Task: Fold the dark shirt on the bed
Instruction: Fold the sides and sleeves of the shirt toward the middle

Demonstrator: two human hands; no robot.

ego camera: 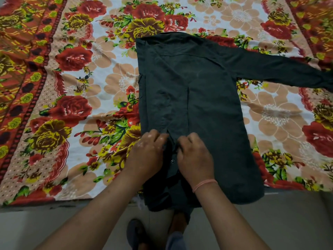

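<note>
Floral bedsheet [81, 83] – dark shirt [194, 98] flat at near edge, left side folded in, right sleeve [281, 71] out. Left hand [149, 152] & right hand [194, 157] pinch folded cuff, prob. straightening it.

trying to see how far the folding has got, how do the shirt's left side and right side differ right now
The dark shirt is uneven. Its left side is folded in over the body, giving a straight edge, while its right side lies flat and unfolded. No sleeve sticks out on the left; the right sleeve stretches out across the bedsheet. The left hand and right hand both pinch fabric nearer the left side. Both sides rest on the bed.
</note>
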